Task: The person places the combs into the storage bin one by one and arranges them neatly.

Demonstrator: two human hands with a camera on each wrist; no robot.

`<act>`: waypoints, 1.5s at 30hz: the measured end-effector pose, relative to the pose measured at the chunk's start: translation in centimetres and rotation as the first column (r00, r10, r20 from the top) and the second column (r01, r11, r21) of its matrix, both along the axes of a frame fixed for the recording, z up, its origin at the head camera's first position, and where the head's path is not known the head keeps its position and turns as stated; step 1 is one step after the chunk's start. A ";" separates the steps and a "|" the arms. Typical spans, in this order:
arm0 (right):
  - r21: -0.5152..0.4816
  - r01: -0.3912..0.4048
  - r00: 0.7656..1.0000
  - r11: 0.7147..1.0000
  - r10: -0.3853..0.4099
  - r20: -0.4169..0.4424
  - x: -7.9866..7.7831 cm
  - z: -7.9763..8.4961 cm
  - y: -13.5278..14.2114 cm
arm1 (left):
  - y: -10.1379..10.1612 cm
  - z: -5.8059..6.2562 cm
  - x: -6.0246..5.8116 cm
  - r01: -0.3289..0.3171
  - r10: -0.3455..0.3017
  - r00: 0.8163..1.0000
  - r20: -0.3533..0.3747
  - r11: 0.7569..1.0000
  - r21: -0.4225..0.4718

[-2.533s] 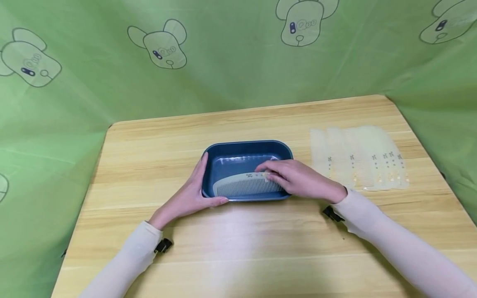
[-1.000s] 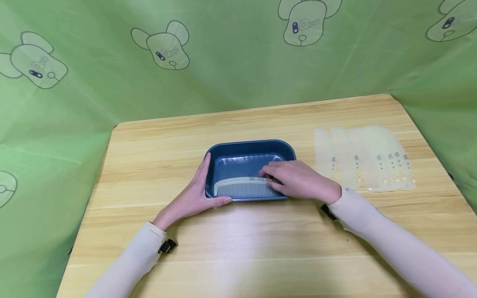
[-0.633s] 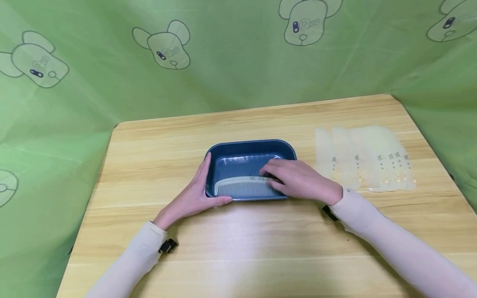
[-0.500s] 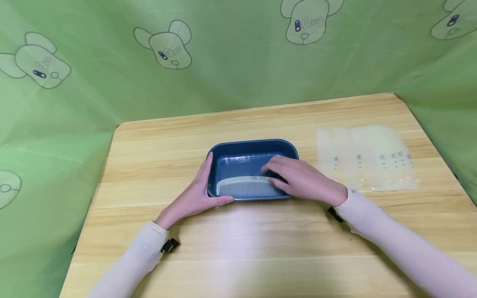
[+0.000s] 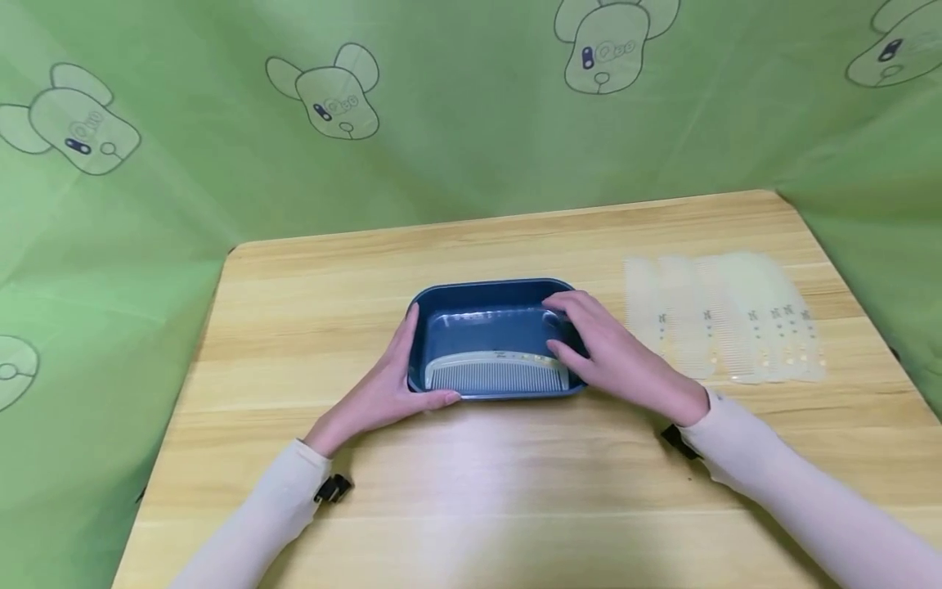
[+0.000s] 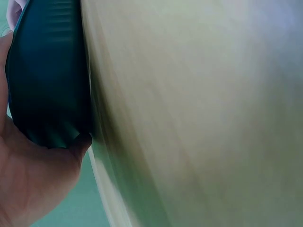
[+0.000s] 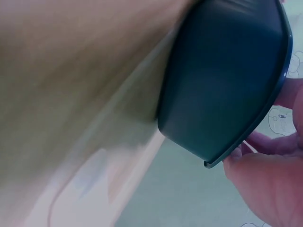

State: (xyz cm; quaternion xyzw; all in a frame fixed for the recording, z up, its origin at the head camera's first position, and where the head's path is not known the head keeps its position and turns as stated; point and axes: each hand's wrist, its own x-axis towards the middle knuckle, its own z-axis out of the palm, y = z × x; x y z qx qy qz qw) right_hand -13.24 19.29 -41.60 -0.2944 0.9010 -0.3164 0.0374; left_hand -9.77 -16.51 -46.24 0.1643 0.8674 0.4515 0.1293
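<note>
A dark blue plastic box sits mid-table with a pale comb inside, lying along its front wall with the teeth toward me. My left hand grips the box's left end, thumb along the front side and fingers at the left wall; the left wrist view shows the thumb near the base. Over the box's right end is my right hand, its thumb and fingers spread apart and just off the comb. The right wrist view shows that hand's fingers behind the box rim.
Several pale translucent combs lie overlapping in a row on the table's right side, printed marks toward their near ends. The wooden table backs onto a green curtain with cartoon heads. Black straps show at both sleeve cuffs.
My right hand has let go of the comb and shifted right and back toward the box's right rim. Earlier the comb was lowered against the front wall. My left hand stays on the box.
</note>
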 end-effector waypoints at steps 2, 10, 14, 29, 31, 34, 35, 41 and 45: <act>-0.030 0.024 1.000 0.999 -0.024 0.009 0.2 0.0 0.2 | 0.0 0.0 0.0 0.001 -0.001 1.000 -0.007 1.000 0.003; -0.112 0.097 0.995 0.989 -0.096 0.017 0.7 0.0 1.2 | -0.3 -0.2 0.3 -0.006 0.006 1.000 -0.003 1.000 0.013; -0.117 0.124 0.992 0.985 -0.119 0.050 0.8 0.4 1.6 | -0.4 0.0 0.3 -0.013 0.013 1.000 -0.008 1.000 0.011; -0.044 0.249 0.948 0.968 -0.234 0.218 1.4 1.0 3.8 | -0.2 -0.2 0.0 -0.009 0.009 1.000 0.008 1.000 0.016; -0.039 0.255 0.947 0.966 -0.241 0.213 1.4 0.9 3.9 | -0.2 -0.2 0.0 -0.009 0.009 1.000 0.012 1.000 0.016; -0.039 0.264 0.949 0.964 -0.252 0.192 1.3 0.9 4.1 | -0.3 -0.2 0.0 -0.012 0.012 1.000 0.012 1.000 0.016; -0.036 0.268 0.949 0.963 -0.257 0.183 1.3 0.9 4.1 | -0.3 -0.1 0.0 -0.012 0.011 1.000 0.010 1.000 0.015; 0.027 0.302 0.936 0.953 -0.301 0.180 1.0 1.0 4.9 | -0.2 -0.1 0.0 -0.006 0.006 1.000 0.005 1.000 0.008; 0.073 0.306 0.932 0.949 -0.314 0.182 0.8 0.7 5.5 | -0.2 -0.2 0.0 -0.006 0.006 1.000 0.006 1.000 0.009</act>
